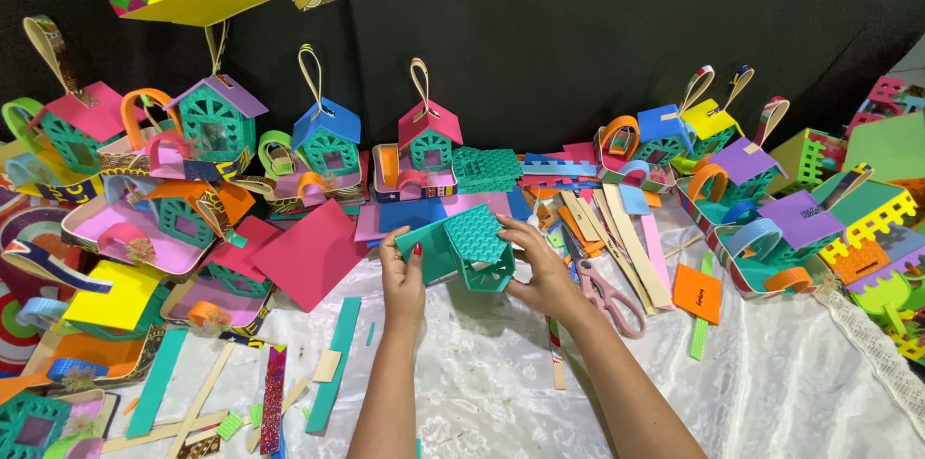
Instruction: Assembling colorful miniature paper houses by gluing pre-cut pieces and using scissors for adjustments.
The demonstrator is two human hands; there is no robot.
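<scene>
Two hands, left hand (402,278), right hand (541,273), gripping teal foam house (465,249)

Bare forearms — no sleeves, left hand (403,278) red-painted nails

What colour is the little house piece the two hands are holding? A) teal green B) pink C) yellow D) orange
A: the left hand and the right hand grip the little foam house piece between them, and its walls and bumpy roof are all teal green, seen against the white cloth.
</scene>
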